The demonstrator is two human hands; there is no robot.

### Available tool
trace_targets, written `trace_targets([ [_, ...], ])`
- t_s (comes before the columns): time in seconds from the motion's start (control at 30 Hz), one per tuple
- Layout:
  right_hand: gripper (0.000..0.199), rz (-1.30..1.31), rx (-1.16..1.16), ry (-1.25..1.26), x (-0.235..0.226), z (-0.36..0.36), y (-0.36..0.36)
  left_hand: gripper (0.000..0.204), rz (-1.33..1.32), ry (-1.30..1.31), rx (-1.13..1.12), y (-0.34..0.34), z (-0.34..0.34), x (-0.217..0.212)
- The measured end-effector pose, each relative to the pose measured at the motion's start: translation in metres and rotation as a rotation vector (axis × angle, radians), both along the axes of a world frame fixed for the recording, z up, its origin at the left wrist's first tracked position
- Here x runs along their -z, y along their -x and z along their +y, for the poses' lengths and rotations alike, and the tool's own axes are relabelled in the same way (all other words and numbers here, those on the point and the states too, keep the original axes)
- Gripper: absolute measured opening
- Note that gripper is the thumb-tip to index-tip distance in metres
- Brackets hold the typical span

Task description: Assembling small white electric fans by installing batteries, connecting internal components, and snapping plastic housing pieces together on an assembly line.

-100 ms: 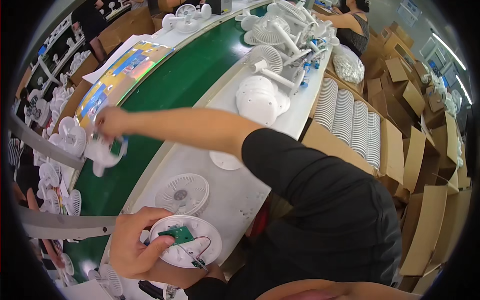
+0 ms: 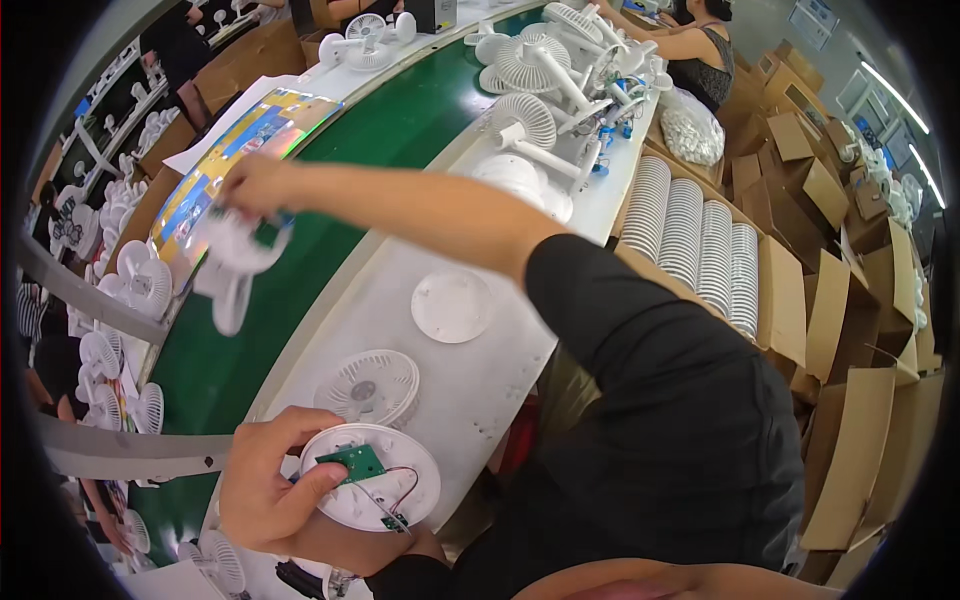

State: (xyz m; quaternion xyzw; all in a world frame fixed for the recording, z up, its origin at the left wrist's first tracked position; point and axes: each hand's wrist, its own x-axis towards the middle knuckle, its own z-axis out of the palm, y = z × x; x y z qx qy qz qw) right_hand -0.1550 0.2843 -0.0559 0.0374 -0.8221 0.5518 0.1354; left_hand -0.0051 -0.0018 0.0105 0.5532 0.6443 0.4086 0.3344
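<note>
My left hand is closed around the rim of a white round fan base, its thumb pressing on a green circuit board. Thin wires run from that board to a smaller green board at the base's near edge. Stretched out to the far left, my right hand grips a white plastic fan part, smeared by motion, above the green conveyor belt. Just beyond the base lies a white fan head with a grille. A white disc rests farther along the white worktop.
Fan heads and stems with blue connectors are piled at the worktop's far end. On the right stand a carton of stacked white rings and several open cardboard boxes. A grey metal bar crosses at left. Another person sits far right.
My right hand has moved away from me and slightly right, carrying the white fan part. The white disc on the worktop now shows fully. My left hand has barely shifted.
</note>
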Motion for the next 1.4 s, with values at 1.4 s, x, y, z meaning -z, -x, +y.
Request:
trace_targets([
  [1.4, 0.036, -0.127, 0.963, -0.313, -0.047, 0.466, -0.386, 0.025, -0.048, -0.094, -0.047, -0.020, 0.065, 0.031],
])
